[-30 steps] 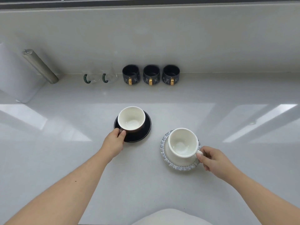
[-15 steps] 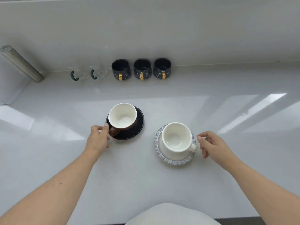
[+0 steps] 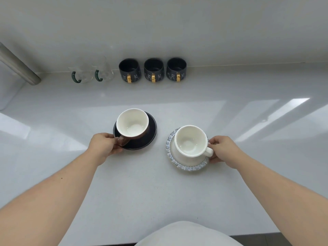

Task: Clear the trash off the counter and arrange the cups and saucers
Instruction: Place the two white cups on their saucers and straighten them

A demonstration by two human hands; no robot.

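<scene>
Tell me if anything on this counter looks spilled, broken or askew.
No spills or breakage show. The brown cup sits off-centre on its black saucer, toward the far left rim. The white cup looks roughly centred on its blue-edged saucer.

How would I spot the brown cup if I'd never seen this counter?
Start at the row of three dark mugs against the back wall, then come forward to the two cups on saucers. The brown cup is the left one, on a black saucer; its neighbour is all white on a pale blue saucer.
</scene>
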